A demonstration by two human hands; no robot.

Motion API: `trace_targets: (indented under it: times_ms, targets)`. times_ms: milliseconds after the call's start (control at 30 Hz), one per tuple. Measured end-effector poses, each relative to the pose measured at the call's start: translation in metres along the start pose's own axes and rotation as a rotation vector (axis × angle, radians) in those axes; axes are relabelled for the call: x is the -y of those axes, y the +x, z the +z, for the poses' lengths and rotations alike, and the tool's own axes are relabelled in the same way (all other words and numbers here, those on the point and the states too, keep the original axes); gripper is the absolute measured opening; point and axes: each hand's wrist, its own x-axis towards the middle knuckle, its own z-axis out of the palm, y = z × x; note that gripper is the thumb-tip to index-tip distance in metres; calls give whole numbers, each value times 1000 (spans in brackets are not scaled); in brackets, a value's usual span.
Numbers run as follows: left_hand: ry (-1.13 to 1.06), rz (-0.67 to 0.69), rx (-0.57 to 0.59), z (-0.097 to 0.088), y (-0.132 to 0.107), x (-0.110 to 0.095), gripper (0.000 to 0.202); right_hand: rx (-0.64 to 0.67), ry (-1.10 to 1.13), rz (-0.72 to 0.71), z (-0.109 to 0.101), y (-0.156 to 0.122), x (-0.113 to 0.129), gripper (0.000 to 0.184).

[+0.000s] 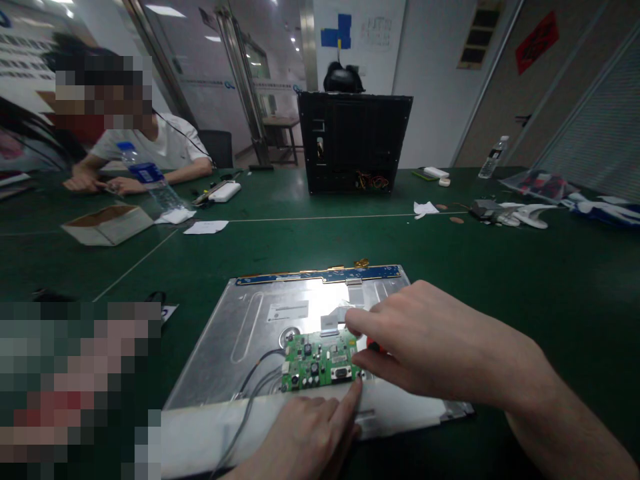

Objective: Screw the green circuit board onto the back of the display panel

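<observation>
A green circuit board lies on the metal back of a flat display panel, with grey cables running from its left side and a flat ribbon at its top edge. My left hand rests at the board's front, its index finger stretched to the lower right corner. Over the board's right end, my right hand is closed, thumb and fingers around a red object that is mostly hidden. A blue strip board runs along the panel's far edge.
On the green table stand a black casing, a cardboard tray and a water bottle. A person in a white shirt sits at the far left. Paper scraps and plastic items lie at right. The lower left is pixelated.
</observation>
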Motion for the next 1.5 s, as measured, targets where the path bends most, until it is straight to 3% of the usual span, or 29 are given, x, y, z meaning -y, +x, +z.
trace_targets:
  times_ms: [67, 367, 567, 700, 933, 1067, 1233, 1500]
  targets:
    - [-14, -14, 4, -2, 0, -1, 36, 7, 19, -23, -2, -1, 1, 5]
    - [-7, -2, -21, 3, 0, 0, 35, -3, 26, -1, 1, 2, -1, 17]
    - [-6, -5, -12, 4, 0, 1, 36, -6, 17, -21, 0, 0, 0, 3]
    - [-33, -14, -50, 3, 0, 0, 35, 10, 45, -58, -2, -3, 1, 10]
    - [-1, 0, -31, 5, -2, 0, 38, -38, -25, 5, 4, 2, -2, 14]
    - [9, 3, -22, 5, -1, 1, 38, -25, -5, -7, 1, 0, 1, 5]
    - [6, -17, 21, 3, 0, 1, 38, 8, 53, -50, -3, -2, 3, 11]
    - [6, 11, -30, 8, -2, 2, 39, -15, -23, 54, 1, 3, 0, 15]
